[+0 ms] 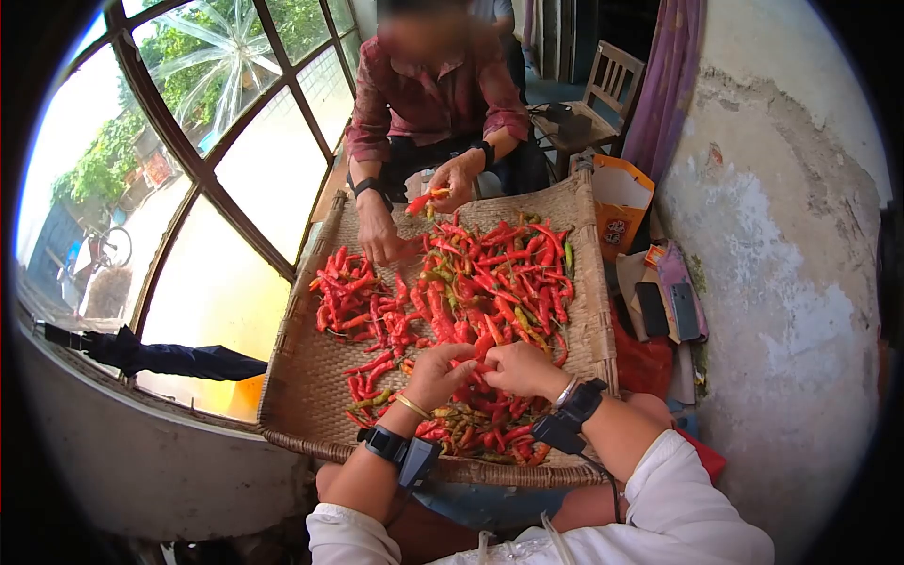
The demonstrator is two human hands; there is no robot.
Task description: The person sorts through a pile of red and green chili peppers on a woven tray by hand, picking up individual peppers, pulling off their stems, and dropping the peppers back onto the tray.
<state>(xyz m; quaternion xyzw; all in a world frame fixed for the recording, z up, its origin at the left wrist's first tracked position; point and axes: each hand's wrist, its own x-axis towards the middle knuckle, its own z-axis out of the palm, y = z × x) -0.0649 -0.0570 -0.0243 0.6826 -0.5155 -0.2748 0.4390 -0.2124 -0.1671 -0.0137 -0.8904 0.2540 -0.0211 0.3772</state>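
My left hand and my right hand are close together over the near part of a woven tray. Their fingers are closed in a pinch on a red chili pepper between them, partly hidden by the fingertips. Below and around them spreads a heap of chili peppers, mostly red with some greenish and yellowish ones. A smaller pile of red chili peppers lies to the left on the tray.
Across the tray sits a person in a dark red shirt, one hand in the peppers, the other holding some. A window with a folded umbrella is on the left. Phones, an orange box and a rough wall stand right; behind is a chair.
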